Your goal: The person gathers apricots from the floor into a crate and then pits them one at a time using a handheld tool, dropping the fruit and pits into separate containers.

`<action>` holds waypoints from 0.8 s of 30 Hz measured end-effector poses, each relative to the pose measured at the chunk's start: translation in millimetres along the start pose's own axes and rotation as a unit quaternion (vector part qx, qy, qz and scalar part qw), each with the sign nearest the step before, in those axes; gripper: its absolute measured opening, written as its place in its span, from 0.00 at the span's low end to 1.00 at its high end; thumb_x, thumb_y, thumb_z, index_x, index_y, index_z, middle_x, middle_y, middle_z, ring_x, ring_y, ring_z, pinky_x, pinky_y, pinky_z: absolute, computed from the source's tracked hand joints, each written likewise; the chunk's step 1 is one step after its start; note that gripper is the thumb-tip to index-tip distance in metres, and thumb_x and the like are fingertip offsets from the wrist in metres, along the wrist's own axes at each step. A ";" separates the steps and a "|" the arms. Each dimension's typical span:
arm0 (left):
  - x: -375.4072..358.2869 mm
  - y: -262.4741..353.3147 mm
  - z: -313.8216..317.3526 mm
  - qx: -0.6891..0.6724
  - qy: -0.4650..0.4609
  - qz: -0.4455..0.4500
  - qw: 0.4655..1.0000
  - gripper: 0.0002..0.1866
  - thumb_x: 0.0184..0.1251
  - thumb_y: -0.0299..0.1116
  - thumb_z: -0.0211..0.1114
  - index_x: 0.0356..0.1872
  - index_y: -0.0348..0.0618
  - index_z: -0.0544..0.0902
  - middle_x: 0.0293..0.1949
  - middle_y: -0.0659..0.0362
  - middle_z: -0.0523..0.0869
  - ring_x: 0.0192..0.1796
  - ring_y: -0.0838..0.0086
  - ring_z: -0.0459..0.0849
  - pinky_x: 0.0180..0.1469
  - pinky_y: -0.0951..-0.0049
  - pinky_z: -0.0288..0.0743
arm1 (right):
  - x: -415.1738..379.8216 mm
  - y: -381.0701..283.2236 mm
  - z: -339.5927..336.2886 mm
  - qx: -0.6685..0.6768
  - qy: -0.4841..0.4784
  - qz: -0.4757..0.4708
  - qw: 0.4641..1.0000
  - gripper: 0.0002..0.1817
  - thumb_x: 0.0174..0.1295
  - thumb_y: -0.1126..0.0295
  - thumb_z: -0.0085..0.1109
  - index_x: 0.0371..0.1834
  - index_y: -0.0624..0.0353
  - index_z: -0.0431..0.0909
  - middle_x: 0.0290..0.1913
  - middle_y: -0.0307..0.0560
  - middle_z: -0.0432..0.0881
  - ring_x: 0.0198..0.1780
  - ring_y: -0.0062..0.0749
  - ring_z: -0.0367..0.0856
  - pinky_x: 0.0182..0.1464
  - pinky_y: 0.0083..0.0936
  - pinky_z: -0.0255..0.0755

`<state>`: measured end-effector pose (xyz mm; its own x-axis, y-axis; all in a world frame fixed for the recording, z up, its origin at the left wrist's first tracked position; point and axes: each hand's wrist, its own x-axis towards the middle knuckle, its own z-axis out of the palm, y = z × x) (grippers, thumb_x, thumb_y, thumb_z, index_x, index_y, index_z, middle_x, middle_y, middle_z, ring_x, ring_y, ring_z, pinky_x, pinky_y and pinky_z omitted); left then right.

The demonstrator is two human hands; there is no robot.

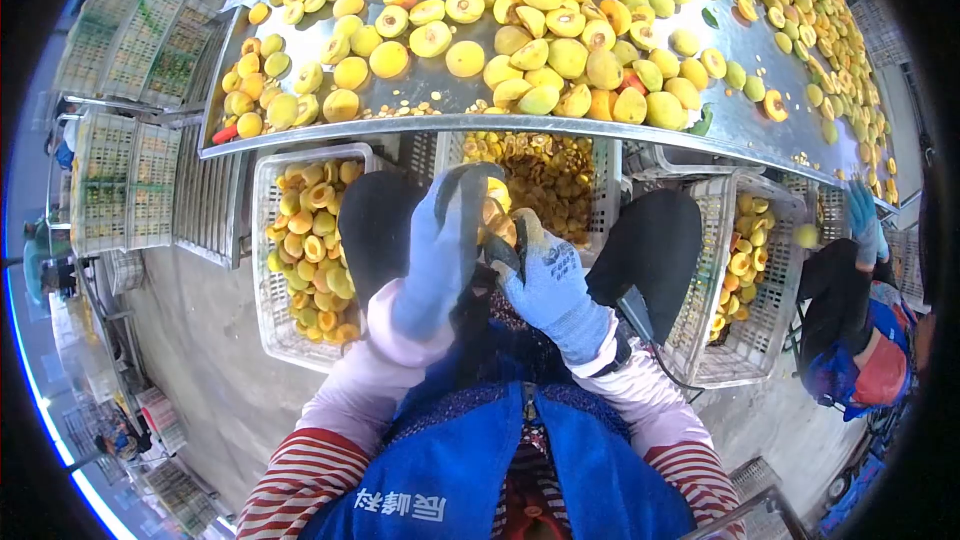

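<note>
Fruit [497, 212], orange-yellow, sits between two gloved hands. Left hand [432, 255] curls round it; right hand [548, 285] bends its fingers against it, grip hidden. Three crates near knees: left crate [268, 285], middle crate [607, 180], right crate [706, 285], all holding fruit pieces. Beyond, one metal table [440, 65], pieces too many to count. One co-worker [880, 340], far right.

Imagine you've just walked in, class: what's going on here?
A gloved person holds yellow fruit in the left hand, with the right hand up against it; the exact action is hard to see. In front, a metal table bears more fruit, much of it halved. Fruit crates stand beyond both knees; a co-worker is at right.
</note>
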<state>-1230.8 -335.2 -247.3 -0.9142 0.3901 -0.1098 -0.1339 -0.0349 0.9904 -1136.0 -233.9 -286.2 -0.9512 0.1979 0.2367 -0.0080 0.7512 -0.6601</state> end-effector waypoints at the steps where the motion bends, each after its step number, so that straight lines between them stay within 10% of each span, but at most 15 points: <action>1: -3.5 -1.3 0.6 -0.017 0.016 -0.031 0.999 0.13 0.71 0.35 0.55 0.44 0.35 0.79 0.35 0.59 0.80 0.35 0.81 0.76 0.37 0.81 0.70 | -4.3 1.6 5.1 0.001 0.009 -0.009 1.000 0.34 0.50 0.61 0.65 0.56 0.71 0.63 0.31 0.55 0.79 0.31 0.48 0.80 0.33 0.38 0.73; 10: -20.8 -27.5 -10.1 0.100 -0.016 -0.025 0.995 0.11 0.69 0.30 0.57 0.48 0.35 0.77 0.35 0.61 0.80 0.32 0.81 0.75 0.33 0.82 0.69 | -45.6 2.8 25.7 0.075 -0.040 0.053 0.995 0.35 0.56 0.66 0.58 0.63 0.73 0.57 0.48 0.70 0.74 0.47 0.60 0.75 0.48 0.42 0.70; 13: -22.1 -33.3 -11.5 -0.058 -0.012 -0.095 0.994 0.11 0.69 0.28 0.56 0.47 0.34 0.77 0.35 0.60 0.80 0.35 0.80 0.76 0.36 0.82 0.70 | -43.8 -2.7 12.9 0.040 -0.078 0.091 0.992 0.33 0.57 0.66 0.57 0.63 0.72 0.58 0.48 0.69 0.74 0.47 0.60 0.75 0.48 0.42 0.70; 24: -27.2 -17.6 -2.3 0.106 -0.004 -0.015 0.994 0.11 0.67 0.31 0.58 0.43 0.34 0.79 0.31 0.60 0.82 0.32 0.78 0.77 0.35 0.78 0.71 | -49.1 -3.5 21.2 0.080 -0.079 0.127 0.986 0.32 0.59 0.64 0.56 0.63 0.72 0.59 0.50 0.69 0.73 0.49 0.57 0.75 0.51 0.42 0.69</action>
<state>-1204.4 -347.3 -261.9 -0.9078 0.3954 -0.1400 -0.0765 0.1722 0.9821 -1095.8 -259.6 -310.6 -0.9649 0.2568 -0.0551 0.1994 0.5796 -0.7901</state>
